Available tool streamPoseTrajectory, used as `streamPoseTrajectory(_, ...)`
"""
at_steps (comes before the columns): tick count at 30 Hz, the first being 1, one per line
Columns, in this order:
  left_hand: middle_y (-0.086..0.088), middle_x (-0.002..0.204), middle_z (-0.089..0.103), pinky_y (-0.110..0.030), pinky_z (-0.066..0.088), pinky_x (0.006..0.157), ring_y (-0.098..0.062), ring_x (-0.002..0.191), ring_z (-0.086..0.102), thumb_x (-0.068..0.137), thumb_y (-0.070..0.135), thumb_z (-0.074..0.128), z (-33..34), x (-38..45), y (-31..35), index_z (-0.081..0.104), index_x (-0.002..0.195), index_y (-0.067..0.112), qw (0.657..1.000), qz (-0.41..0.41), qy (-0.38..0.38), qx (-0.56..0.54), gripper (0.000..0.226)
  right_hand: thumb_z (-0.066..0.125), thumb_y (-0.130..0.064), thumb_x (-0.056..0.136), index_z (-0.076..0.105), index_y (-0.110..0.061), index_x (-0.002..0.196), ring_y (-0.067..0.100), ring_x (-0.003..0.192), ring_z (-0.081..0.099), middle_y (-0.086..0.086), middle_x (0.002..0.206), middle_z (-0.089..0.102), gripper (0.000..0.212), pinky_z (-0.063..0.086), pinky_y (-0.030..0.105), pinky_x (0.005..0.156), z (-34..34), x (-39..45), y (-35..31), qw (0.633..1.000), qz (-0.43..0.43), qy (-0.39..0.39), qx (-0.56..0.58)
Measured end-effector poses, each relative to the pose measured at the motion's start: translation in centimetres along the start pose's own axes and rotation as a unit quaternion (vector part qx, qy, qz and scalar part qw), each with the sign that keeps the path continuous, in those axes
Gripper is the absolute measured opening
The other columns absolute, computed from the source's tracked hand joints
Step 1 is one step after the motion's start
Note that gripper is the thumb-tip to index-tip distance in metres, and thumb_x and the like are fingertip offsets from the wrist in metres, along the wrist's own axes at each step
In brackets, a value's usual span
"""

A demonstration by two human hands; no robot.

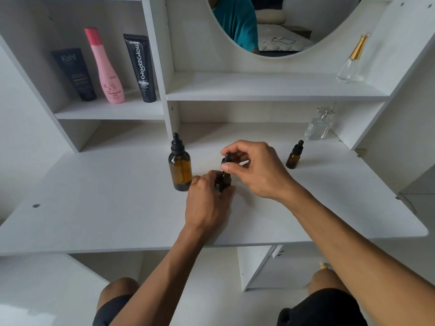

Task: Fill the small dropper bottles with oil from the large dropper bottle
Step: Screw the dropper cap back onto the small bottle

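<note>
The big bottle (180,169) stands capped at left. Just beside it, my left hand (207,203) wraps the small bottle (225,181); light, slick glass, best held low. My right hand (254,168) pinches its dropper cap (227,158).

Large amber dropper bottle (180,169): upright on the white tabletop (94,208), black dropper cap on, just left of centre. Small amber bottle (225,181) upright just to its right, mostly hidden; left hand (207,203) grips its body, right hand (254,168) pinches its black dropper cap (227,158) at the neck. Second small amber bottle (294,155) upright, capped, well off to the right, untouched.
</note>
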State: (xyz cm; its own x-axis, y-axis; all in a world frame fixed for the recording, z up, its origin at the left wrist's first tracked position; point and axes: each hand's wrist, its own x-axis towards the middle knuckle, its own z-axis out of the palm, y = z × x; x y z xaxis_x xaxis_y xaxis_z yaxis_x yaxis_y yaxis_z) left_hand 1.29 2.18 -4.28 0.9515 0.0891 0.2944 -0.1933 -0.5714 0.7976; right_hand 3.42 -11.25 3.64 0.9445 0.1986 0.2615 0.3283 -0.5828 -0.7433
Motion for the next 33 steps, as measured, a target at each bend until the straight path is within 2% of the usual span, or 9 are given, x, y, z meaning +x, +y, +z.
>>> streamPoseTrajectory(8,0.012,0.07,0.053,-0.017,0.03,0.053,-0.01,0.064,0.045,0.089,0.025,0.071,-0.4,-0.1,0.3,0.062,0.089,0.02,1.0,0.009,-0.002,-0.006,0.01,0.075,-0.015,0.088,0.071,-0.016,0.113,0.006,0.095,0.067,-0.007,0.098,0.07,0.025,0.052,0.016,0.085,0.9,-0.6,1.0,0.999,-0.018,-0.037,-0.03)
streamPoseTrajectory(13,0.01,0.07,0.056,-0.019,0.03,0.052,-0.01,0.063,0.046,0.09,0.025,0.068,-0.5,-0.1,0.6,0.066,0.092,0.018,1.0,0.019,-0.004,-0.004,0.008,0.078,-0.023,0.086,0.069,-0.021,0.118,0.004,0.101,0.065,-0.008,0.106,0.071,0.034,0.045,0.012,0.079,0.8,-0.6,1.4,0.999,-0.016,-0.042,-0.025)
streamPoseTrajectory(16,0.013,0.07,0.055,-0.02,0.03,0.054,-0.01,0.065,0.046,0.091,0.025,0.067,-0.5,-0.2,0.6,0.066,0.092,0.018,1.0,0.021,-0.002,-0.011,0.006,0.074,-0.015,0.088,0.067,-0.024,0.123,0.003,0.108,0.064,-0.011,0.116,0.07,0.037,0.051,0.018,0.085,0.6,-0.5,1.2,0.998,-0.013,-0.064,-0.013)
streamPoseTrajectory(20,0.012,0.072,0.056,-0.017,0.03,0.054,-0.01,0.066,0.047,0.092,0.024,0.069,-0.4,-0.2,0.6,0.065,0.092,0.018,1.0,0.017,-0.003,-0.008,0.007,0.077,-0.017,0.086,0.071,-0.02,0.115,0.002,0.1,0.067,-0.008,0.102,0.073,0.029,0.049,0.015,0.083,1.0,-0.3,1.1,0.999,-0.011,-0.033,-0.019)
streamPoseTrajectory(22,0.01,0.072,0.057,-0.017,0.031,0.054,-0.01,0.065,0.047,0.092,0.024,0.068,-0.5,-0.2,0.7,0.067,0.095,0.017,1.0,0.015,-0.003,-0.01,0.008,0.081,-0.025,0.082,0.071,-0.021,0.117,0.002,0.099,0.066,-0.008,0.104,0.073,0.036,0.043,0.006,0.076,1.1,-0.3,1.1,0.999,-0.012,-0.022,-0.031)
streamPoseTrajectory(24,0.011,0.071,0.056,-0.015,0.03,0.053,-0.01,0.064,0.046,0.092,0.023,0.068,-0.5,-0.3,0.7,0.066,0.093,0.018,1.0,0.015,-0.005,-0.012,0.005,0.081,-0.023,0.082,0.07,-0.022,0.12,0.002,0.101,0.064,-0.011,0.109,0.071,0.039,0.042,0.002,0.073,0.8,-0.4,1.0,0.999,-0.014,-0.03,-0.028)
streamPoseTrajectory(27,0.012,0.072,0.057,-0.016,0.031,0.054,-0.01,0.066,0.048,0.092,0.025,0.069,-0.5,-0.3,0.6,0.065,0.091,0.021,1.0,0.015,-0.005,-0.014,0.006,0.075,-0.011,0.086,0.071,-0.02,0.117,0.001,0.099,0.067,-0.011,0.105,0.073,0.032,0.045,0.003,0.073,0.6,-0.4,1.0,0.999,-0.012,-0.037,-0.017)
streamPoseTrajectory(31,0.01,0.073,0.059,-0.018,0.031,0.054,-0.011,0.068,0.048,0.091,0.025,0.069,-0.3,-0.1,0.4,0.065,0.092,0.02,1.0,0.012,-0.001,-0.004,0.007,0.082,-0.024,0.082,0.072,-0.02,0.115,0.002,0.093,0.065,-0.008,0.099,0.073,0.035,0.042,0.0,0.068,0.9,-0.4,1.0,0.999,-0.008,-0.016,-0.035)
streamPoseTrajectory(33,0.014,0.07,0.056,-0.014,0.029,0.052,-0.009,0.066,0.046,0.091,0.025,0.069,-0.4,-0.1,0.6,0.062,0.089,0.022,1.0,0.015,-0.002,-0.004,0.008,0.081,-0.021,0.082,0.07,-0.021,0.118,0.002,0.097,0.065,-0.01,0.104,0.072,0.038,0.043,0.001,0.069,0.6,-0.3,0.9,0.999,-0.007,-0.031,-0.033)
